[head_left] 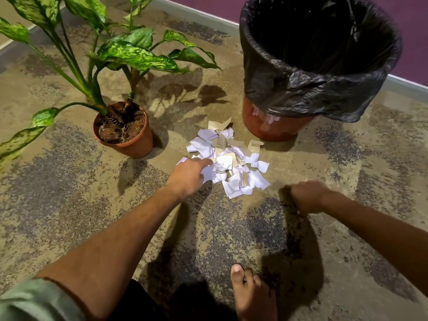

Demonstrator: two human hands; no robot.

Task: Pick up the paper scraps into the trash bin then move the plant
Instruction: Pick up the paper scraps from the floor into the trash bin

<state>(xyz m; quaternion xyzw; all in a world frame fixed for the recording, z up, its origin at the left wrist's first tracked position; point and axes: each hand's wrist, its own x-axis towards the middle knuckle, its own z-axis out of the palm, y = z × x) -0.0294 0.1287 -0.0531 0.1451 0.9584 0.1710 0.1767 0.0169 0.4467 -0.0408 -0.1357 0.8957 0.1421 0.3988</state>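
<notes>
A heap of white and tan paper scraps lies on the speckled floor between the plant and the bin. My left hand reaches onto the heap's left edge, its fingers touching the scraps. My right hand hovers low to the right of the heap, fingers curled down, nothing visible in it. The trash bin is a brown tub lined with a black bag, standing behind the heap at the right. The plant with mottled green leaves grows in a terracotta pot left of the heap.
A purple wall with a pale skirting runs behind the bin. My bare foot stands at the bottom, near the heap. Long leaves spread far out to the left of the pot.
</notes>
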